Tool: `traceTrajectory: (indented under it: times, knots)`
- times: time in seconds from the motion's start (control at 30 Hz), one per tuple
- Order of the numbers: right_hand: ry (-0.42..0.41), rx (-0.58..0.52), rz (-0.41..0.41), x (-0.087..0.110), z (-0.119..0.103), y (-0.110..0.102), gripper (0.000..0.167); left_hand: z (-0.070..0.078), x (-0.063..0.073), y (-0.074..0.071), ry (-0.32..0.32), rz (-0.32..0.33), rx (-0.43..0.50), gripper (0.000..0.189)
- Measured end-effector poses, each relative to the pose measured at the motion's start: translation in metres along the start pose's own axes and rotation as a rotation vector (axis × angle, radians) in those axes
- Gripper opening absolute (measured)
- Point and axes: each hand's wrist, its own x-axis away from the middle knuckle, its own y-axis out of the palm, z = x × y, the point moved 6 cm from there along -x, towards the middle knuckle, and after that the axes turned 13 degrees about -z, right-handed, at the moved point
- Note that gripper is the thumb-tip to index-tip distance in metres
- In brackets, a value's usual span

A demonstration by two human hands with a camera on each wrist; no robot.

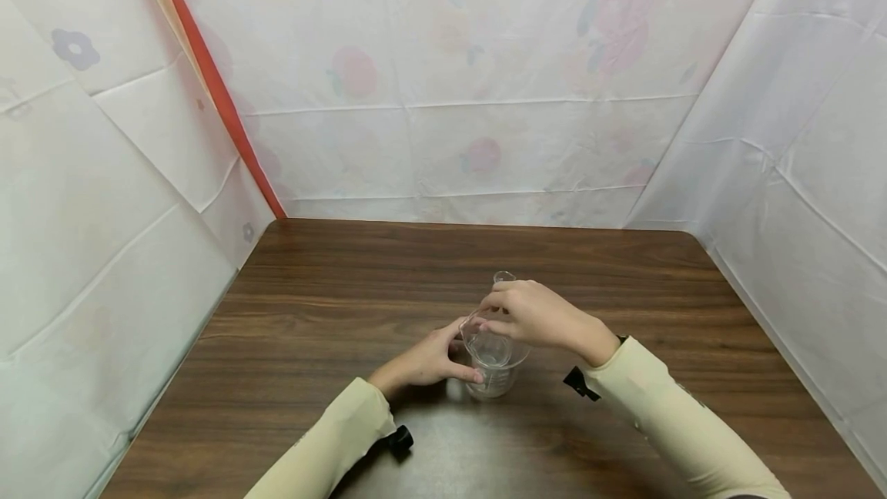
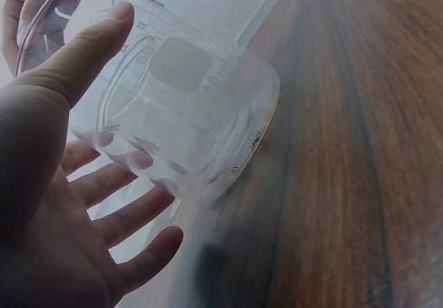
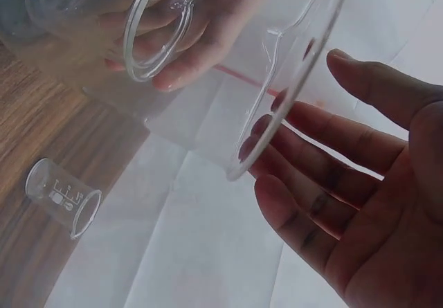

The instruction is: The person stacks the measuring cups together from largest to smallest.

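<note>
Watching remotely, I had the left hand (image 1: 433, 360) clamped round the large beaker (image 2: 201, 114), with a smaller beaker (image 1: 491, 349) inside it. The right hand (image 1: 543, 318), fingers apart, was at its rim; steady holding and light touch seemed best.

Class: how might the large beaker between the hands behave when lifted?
The large beaker is probably stiff and fragile: it looks like clear, smooth glass. That smoothness could make it slippery. The smaller vessel inside might slide or knock against it.
</note>
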Motion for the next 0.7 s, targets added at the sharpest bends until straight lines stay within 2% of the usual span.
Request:
traceTrajectory:
  times: [0.3,0.47,0.7]
  knots:
    - [-0.01,0.014,0.053,0.001,0.006,-0.005,0.018,-0.001,0.001,0.0,-0.016,-0.002,-0.002,0.088]
    - [0.017,-0.021,0.045,0.002,0.01,-0.008,0.013,0.0,-0.001,0.0,0.025,0.002,-0.003,0.083]
    - [0.041,-0.04,0.033,0.002,0.016,-0.008,0.012,-0.001,-0.001,0.0,0.009,0.007,0.002,0.081]
